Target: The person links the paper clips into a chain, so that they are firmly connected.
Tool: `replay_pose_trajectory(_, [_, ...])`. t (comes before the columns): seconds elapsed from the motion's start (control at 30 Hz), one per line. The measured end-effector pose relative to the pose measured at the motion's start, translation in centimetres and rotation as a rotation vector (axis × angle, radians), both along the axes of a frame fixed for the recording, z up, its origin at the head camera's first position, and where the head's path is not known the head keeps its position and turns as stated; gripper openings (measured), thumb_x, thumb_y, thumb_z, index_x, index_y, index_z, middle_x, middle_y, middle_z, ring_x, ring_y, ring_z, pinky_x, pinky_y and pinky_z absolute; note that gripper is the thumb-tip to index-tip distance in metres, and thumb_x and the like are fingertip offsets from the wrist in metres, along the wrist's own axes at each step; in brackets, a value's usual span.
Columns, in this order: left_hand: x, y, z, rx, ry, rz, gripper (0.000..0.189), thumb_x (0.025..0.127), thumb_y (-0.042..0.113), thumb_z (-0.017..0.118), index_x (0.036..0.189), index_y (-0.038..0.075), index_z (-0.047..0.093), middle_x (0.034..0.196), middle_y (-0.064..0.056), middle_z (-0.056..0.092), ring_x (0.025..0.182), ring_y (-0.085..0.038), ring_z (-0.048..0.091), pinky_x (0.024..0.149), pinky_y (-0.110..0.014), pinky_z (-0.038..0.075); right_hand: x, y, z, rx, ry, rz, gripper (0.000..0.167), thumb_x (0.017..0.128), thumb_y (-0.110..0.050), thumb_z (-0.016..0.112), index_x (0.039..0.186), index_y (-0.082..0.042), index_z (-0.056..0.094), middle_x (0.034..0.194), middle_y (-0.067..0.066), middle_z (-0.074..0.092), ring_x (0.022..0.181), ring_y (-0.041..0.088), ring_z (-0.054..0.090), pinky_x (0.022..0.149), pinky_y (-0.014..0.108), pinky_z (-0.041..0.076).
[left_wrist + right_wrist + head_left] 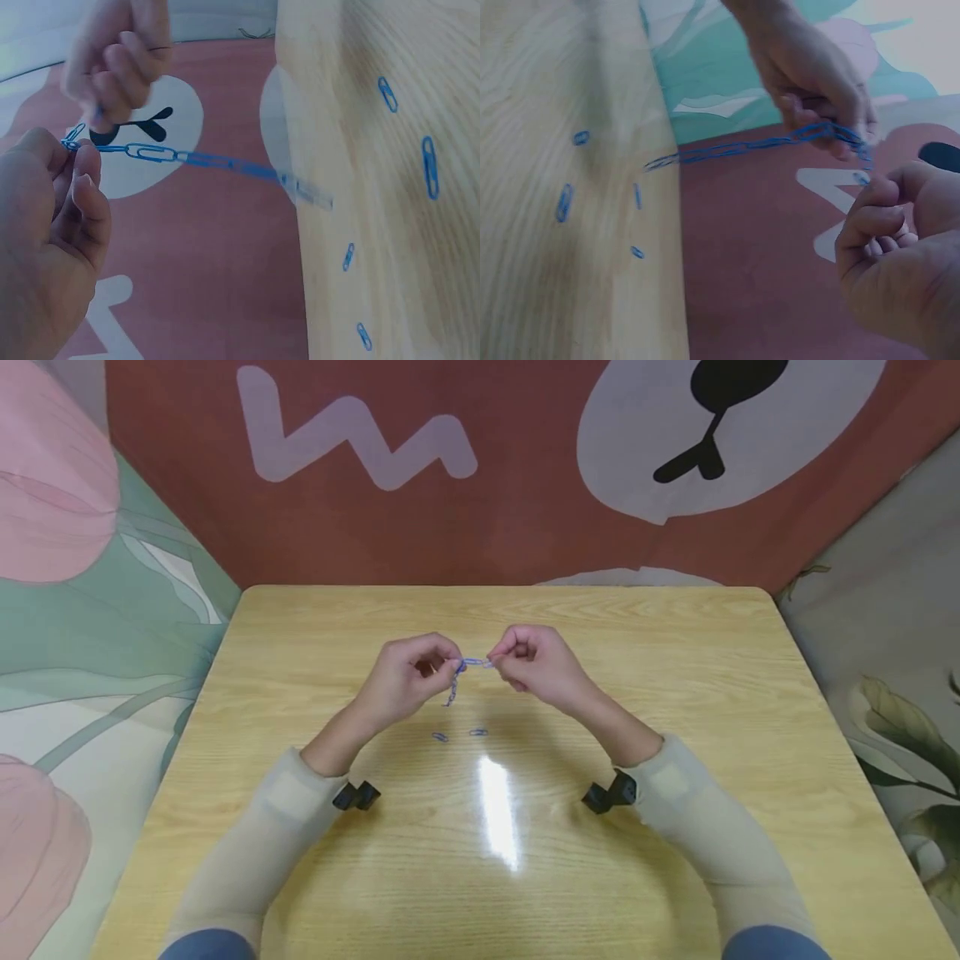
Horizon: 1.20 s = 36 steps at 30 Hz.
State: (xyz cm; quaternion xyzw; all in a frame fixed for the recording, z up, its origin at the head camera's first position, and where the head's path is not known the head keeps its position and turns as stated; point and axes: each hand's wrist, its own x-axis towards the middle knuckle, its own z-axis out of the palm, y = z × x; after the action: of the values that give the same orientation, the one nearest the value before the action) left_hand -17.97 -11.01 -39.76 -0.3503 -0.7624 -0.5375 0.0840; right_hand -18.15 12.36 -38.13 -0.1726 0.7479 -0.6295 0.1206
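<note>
Between thumb and fingertips, my left hand pinches a chain of blue paper clips. Its linked tail hangs down below that hand in the head view, and the left wrist view shows the chain stretching away from the fingertips. My right hand faces it at the same height, pinching a blue paper clip that its fingertips mostly cover. Another blue clip spans the small gap between the hands. Both hands are raised above the table.
Loose blue paper clips lie on the wooden table below the hands; several show in the wrist views. A bright reflection crosses the tabletop. Behind the table's far edge stands a reddish-brown patterned wall. Both sleeves carry small black wrist devices.
</note>
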Motion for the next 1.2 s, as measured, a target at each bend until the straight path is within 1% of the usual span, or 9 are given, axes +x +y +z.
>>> replay_pose_trajectory(0.1, [-0.1,0.0,-0.1,-0.012,-0.028,0.001,0.01,0.092,-0.007,0.067,0.09,0.002,0.07,0.079,-0.004,0.069,0.067,-0.012,0.06,0.056,-0.022,0.047,0.0,0.2,0.2,-0.07,0.019,0.0,0.008,0.093,0.006,0.058,0.094,0.004,0.066,0.063,0.008,0.053,0.051,0.013,0.042,0.046,0.023,0.032])
replay_pose_trajectory(0.17, [0.0,0.0,-0.2,-0.014,-0.036,0.0,0.011,0.091,-0.008,0.067,0.09,0.002,0.07,0.079,-0.004,0.07,0.067,-0.012,0.061,0.056,-0.023,0.048,0.0,0.1,0.2,-0.099,0.023,0.02,0.008,0.093,0.005,0.058,0.094,0.005,0.065,0.064,0.008,0.054,0.051,0.013,0.043,0.046,0.023,0.033])
replay_pose_trajectory(0.27, [0.0,0.2,-0.3,-0.021,-0.031,-0.007,0.011,0.091,-0.008,0.067,0.09,0.002,0.07,0.08,-0.004,0.07,0.068,-0.013,0.061,0.056,-0.025,0.049,0.1,-0.2,0.2,-0.106,0.008,0.035,0.007,0.093,0.005,0.058,0.094,0.005,0.065,0.066,0.008,0.057,0.051,0.013,0.045,0.046,0.022,0.034])
replay_pose_trajectory(0.4, [0.0,0.4,-0.3,-0.032,-0.012,-0.019,0.011,0.091,-0.007,0.066,0.091,0.003,0.071,0.081,-0.003,0.07,0.068,-0.013,0.062,0.056,-0.029,0.05,0.3,-0.6,0.1,-0.114,-0.011,0.033,0.007,0.093,0.006,0.058,0.093,0.005,0.065,0.068,0.012,0.058,0.051,0.013,0.045,0.046,0.022,0.034])
replay_pose_trajectory(0.6, [0.0,0.4,-0.4,-0.03,0.003,-0.027,0.011,0.091,-0.008,0.067,0.09,0.003,0.07,0.079,-0.003,0.07,0.066,-0.012,0.061,0.055,-0.025,0.049,0.3,-0.8,0.0,-0.13,-0.007,0.041,0.006,0.092,0.007,0.058,0.093,0.007,0.064,0.066,0.011,0.057,0.051,0.013,0.045,0.046,0.022,0.034])
replay_pose_trajectory(0.73, [-0.1,0.6,-0.5,-0.042,0.04,-0.033,0.011,0.089,-0.008,0.067,0.09,0.002,0.07,0.079,-0.003,0.069,0.066,-0.011,0.061,0.056,-0.023,0.049,0.3,-0.7,0.1,-0.088,-0.002,0.033,0.008,0.092,0.006,0.057,0.093,0.005,0.065,0.065,0.009,0.055,0.051,0.013,0.043,0.046,0.023,0.033])
replay_pose_trajectory(0.87, [-0.1,0.7,-0.7,-0.059,0.09,-0.04,0.011,0.089,-0.008,0.066,0.089,0.002,0.07,0.078,-0.002,0.069,0.067,-0.01,0.062,0.057,-0.024,0.05,0.3,-0.7,0.3,-0.011,0.007,0.017,0.01,0.092,0.004,0.056,0.091,0.002,0.066,0.061,0.006,0.05,0.05,0.013,0.04,0.046,0.024,0.031])
replay_pose_trajectory(1.0, [-0.1,0.8,-0.7,-0.078,0.122,-0.049,0.012,0.089,-0.008,0.065,0.089,0.003,0.069,0.077,-0.002,0.068,0.066,-0.009,0.061,0.057,-0.024,0.05,0.3,-0.7,0.6,0.06,0.008,-0.009,0.012,0.091,0.003,0.057,0.089,-0.002,0.068,0.058,0.004,0.048,0.049,0.012,0.037,0.046,0.024,0.029])
replay_pose_trajectory(1.2, [-0.2,0.9,-0.8,-0.127,0.148,-0.057,0.012,0.088,-0.008,0.064,0.088,0.003,0.069,0.079,-0.002,0.068,0.066,-0.009,0.059,0.057,-0.023,0.049,0.4,-1.0,0.9,0.146,0.043,-0.041,0.01,0.088,0.003,0.062,0.084,-0.004,0.068,0.065,0.008,0.058,0.051,0.01,0.038,0.047,0.023,0.03])
